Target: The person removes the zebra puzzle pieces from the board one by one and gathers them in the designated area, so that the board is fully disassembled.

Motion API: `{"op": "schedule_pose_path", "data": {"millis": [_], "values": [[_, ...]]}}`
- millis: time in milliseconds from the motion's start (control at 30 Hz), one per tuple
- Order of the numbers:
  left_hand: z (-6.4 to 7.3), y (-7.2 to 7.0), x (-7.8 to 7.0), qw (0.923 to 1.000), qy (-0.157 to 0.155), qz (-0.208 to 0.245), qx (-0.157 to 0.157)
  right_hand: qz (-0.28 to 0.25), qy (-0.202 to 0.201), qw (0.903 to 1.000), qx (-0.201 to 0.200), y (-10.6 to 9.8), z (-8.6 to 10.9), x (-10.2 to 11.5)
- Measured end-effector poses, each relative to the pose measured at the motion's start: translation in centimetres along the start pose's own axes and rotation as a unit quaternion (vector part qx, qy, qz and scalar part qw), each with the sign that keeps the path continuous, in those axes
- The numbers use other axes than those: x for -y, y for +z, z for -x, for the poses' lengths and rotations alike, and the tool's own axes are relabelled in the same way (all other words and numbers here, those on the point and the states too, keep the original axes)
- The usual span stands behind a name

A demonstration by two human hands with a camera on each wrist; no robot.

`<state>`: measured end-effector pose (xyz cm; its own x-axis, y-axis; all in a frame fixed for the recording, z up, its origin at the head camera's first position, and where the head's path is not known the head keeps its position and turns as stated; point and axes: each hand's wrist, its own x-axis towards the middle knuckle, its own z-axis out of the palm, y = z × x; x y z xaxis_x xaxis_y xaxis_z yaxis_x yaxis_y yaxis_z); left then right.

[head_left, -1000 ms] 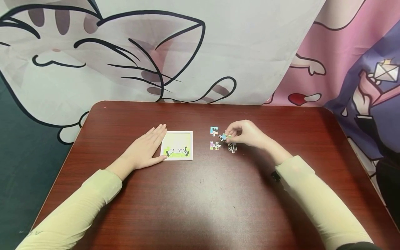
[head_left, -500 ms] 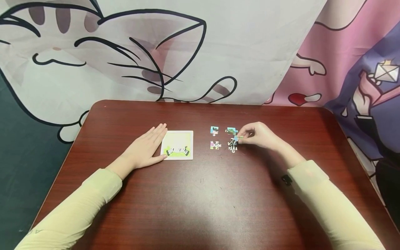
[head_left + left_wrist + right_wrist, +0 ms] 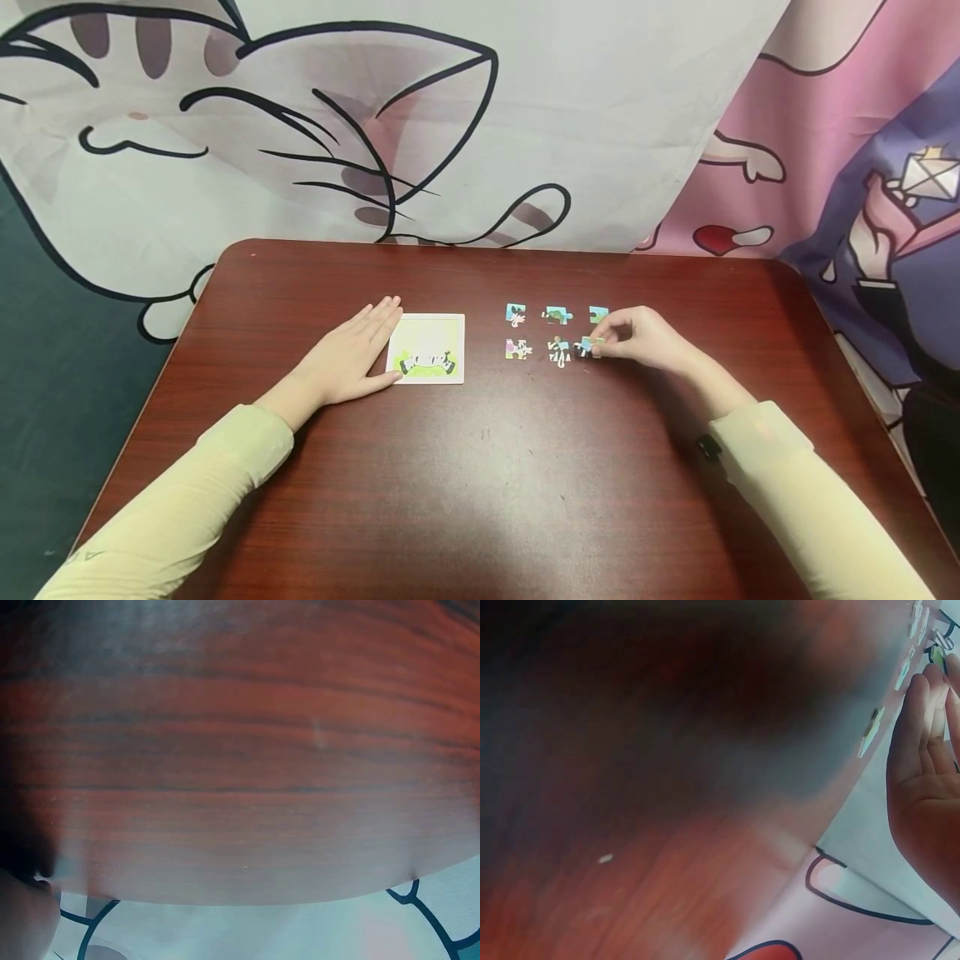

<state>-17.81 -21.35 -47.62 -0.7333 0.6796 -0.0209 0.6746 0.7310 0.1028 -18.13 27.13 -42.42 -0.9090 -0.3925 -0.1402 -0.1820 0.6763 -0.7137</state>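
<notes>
In the head view, my left hand (image 3: 341,358) lies with straight fingers along the left edge of a square white-rimmed puzzle board (image 3: 426,323), printed green with black-and-white striped shapes. My right hand (image 3: 637,335) pinches a blue and black-and-white jigsaw piece (image 3: 584,346) between thumb and fingers. This piece is low over the table, at the right end of the front row. Left of it are a striped piece (image 3: 558,350) and a piece with a pink patch (image 3: 517,348). Behind them sit three blue-topped pieces: left (image 3: 515,313), middle (image 3: 557,315) and right (image 3: 597,314).
Everything rests on a dark red wooden table (image 3: 450,483) with rounded far corners. Behind it hangs a white cloth (image 3: 615,100) with a cartoon cat, beside a pink and purple one. Dark clothing (image 3: 930,433) shows beyond the right edge.
My right hand has carried the pinched piece rightward and toward me, past the middle pieces. The back-row middle and right pieces have come into sight. My left hand has stayed put.
</notes>
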Motion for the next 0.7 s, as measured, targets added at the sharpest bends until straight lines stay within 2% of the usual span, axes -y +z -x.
{"op": "schedule_pose_path", "data": {"millis": [200,700], "values": [[0.0,0.0,0.0,1.0,0.0,-0.002,0.001,0.019,0.017,0.9997,0.0,-0.1,0.6,-0.8],[-0.1,0.1,0.0,1.0,-0.001,0.0,0.004,0.029,0.016,0.9994,-0.006,0.4,1.1,-1.9]]}}
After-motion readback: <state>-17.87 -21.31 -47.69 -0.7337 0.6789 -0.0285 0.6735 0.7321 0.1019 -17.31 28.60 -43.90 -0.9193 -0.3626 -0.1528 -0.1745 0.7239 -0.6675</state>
